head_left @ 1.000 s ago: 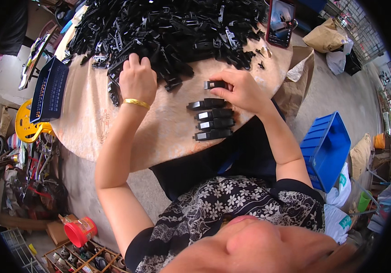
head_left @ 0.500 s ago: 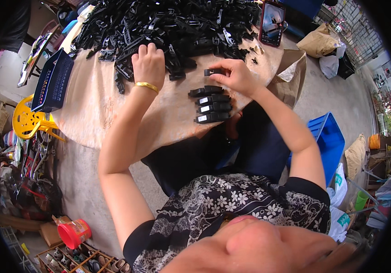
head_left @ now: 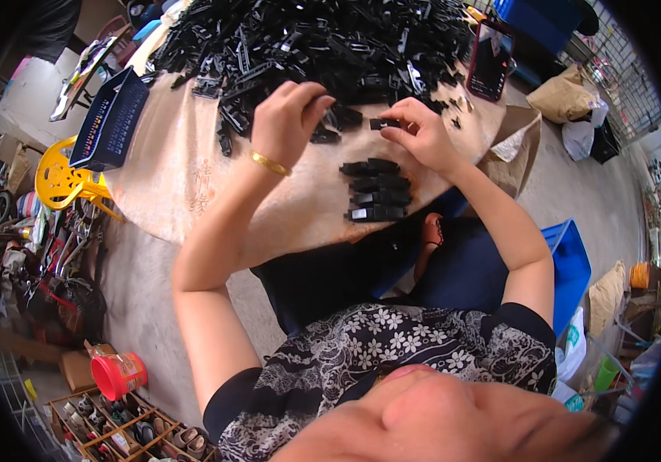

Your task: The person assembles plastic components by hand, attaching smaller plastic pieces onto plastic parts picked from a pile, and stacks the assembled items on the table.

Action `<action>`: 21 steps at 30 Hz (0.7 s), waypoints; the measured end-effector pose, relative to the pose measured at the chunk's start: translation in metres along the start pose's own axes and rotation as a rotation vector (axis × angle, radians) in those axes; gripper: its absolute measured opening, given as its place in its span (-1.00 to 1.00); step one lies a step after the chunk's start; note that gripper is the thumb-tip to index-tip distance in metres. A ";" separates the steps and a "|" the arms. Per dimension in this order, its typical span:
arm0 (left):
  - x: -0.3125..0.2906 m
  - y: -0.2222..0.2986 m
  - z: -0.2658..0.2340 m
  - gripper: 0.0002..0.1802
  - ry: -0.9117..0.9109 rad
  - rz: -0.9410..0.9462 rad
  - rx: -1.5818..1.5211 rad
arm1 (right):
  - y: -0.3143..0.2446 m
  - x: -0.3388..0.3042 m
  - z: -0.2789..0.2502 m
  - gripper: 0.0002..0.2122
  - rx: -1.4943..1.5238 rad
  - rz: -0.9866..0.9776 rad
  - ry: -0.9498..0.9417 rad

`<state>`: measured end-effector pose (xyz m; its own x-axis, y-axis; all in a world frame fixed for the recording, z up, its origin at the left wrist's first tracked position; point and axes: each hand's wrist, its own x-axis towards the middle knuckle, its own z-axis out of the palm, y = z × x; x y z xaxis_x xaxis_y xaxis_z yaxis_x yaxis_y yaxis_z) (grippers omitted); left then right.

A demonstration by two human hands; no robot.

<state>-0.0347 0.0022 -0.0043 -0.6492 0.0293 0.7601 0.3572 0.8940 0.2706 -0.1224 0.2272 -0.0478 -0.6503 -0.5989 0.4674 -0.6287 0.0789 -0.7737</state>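
My right hand (head_left: 421, 137) pinches a small black plastic part (head_left: 382, 124) between thumb and fingers, above the cloth-covered table (head_left: 165, 165). To its left, my left hand (head_left: 284, 123) is held up with thumb and fingertips drawn together; whatever it may grip is hidden or too small to name. Behind both hands spreads a large heap of black plastic parts (head_left: 307, 46). Nearer to me, below my right hand, several black plastic pieces (head_left: 376, 189) lie in a neat row, one with a white patch.
A phone (head_left: 490, 60) stands at the table's far right. At the left edge is a dark blue basket (head_left: 107, 119), with a yellow stool (head_left: 61, 175) beside it. A brown paper bag (head_left: 517, 146) and a blue crate (head_left: 570, 262) are to the right.
My left hand has come up off the heap and moved right, toward my right hand. The right hand keeps hold of its black part. The whole view has shifted slightly.
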 end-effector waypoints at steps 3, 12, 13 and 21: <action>-0.002 0.010 -0.002 -0.80 -0.166 -0.262 -0.278 | -0.013 0.010 -0.009 -0.79 0.021 -0.009 -0.074; -0.007 0.023 0.002 -0.83 -0.567 -0.412 -0.527 | -0.017 0.032 -0.020 -0.80 0.078 0.031 -0.280; -0.005 0.023 0.001 -0.83 -0.526 -0.399 -0.458 | -0.009 0.032 -0.019 -0.79 0.061 -0.025 -0.309; 0.013 0.022 -0.016 -0.46 -0.553 -0.145 -0.121 | -0.008 0.039 0.001 -0.76 -0.070 -0.287 -0.476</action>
<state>-0.0246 0.0153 0.0213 -0.9397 0.1691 0.2974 0.2918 0.8498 0.4389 -0.1422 0.2028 -0.0233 -0.1945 -0.8965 0.3980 -0.7894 -0.0977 -0.6060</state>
